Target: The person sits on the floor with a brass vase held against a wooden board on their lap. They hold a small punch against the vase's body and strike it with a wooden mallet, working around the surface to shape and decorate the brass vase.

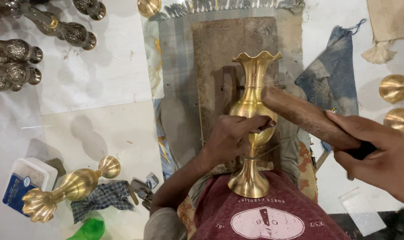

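My left hand (237,138) is wrapped around the belly of a brass vase (251,129), fingers curled across its front, pinching what looks like a small tool against the metal, though it is too hidden under my fingers to be sure. The vase stands upright between my knees, its flared foot resting against my red shirt (264,218) and its ruffled mouth pointing away from me, over a dark wooden block (219,58) that lies on a grey fringed mat (175,53).

My right hand (375,151) is closed tight around the dark grip of a wooden mallet (304,116). Its thick brown head slants up to the left and touches the vase just below the neck.

On the pale tiled floor (99,80) to my left lies a second brass vase (71,186) on its side, partly on a checked cloth (102,198), with a white and blue box (26,182) just beside it. Several darker engraved vases (19,58) lie at the far left. A blue rag (333,75) sits to the right of the mat, and round brass pieces (397,89) rest near the right edge.
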`<action>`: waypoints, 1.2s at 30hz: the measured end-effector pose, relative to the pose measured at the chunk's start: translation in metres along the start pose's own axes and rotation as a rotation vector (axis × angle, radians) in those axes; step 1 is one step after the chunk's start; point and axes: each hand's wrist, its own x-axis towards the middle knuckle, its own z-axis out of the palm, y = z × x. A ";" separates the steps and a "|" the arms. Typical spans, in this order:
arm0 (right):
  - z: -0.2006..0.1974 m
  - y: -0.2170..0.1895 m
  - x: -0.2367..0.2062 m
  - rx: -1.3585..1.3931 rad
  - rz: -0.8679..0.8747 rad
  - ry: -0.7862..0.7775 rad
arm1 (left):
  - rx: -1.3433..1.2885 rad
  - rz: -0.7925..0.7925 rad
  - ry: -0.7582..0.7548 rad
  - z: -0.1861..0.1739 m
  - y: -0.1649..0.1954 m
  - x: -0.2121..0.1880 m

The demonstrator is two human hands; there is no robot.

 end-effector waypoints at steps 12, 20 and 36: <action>0.026 0.019 -0.001 -0.239 -0.474 0.285 | 0.022 0.095 -0.049 -0.003 -0.020 0.000; 0.018 -0.023 0.011 -0.220 -0.185 0.100 | 0.042 -0.095 -0.031 0.007 -0.017 -0.018; 0.004 -0.116 0.051 -0.587 -0.166 -0.229 | -0.013 -0.139 0.558 0.049 -0.017 -0.043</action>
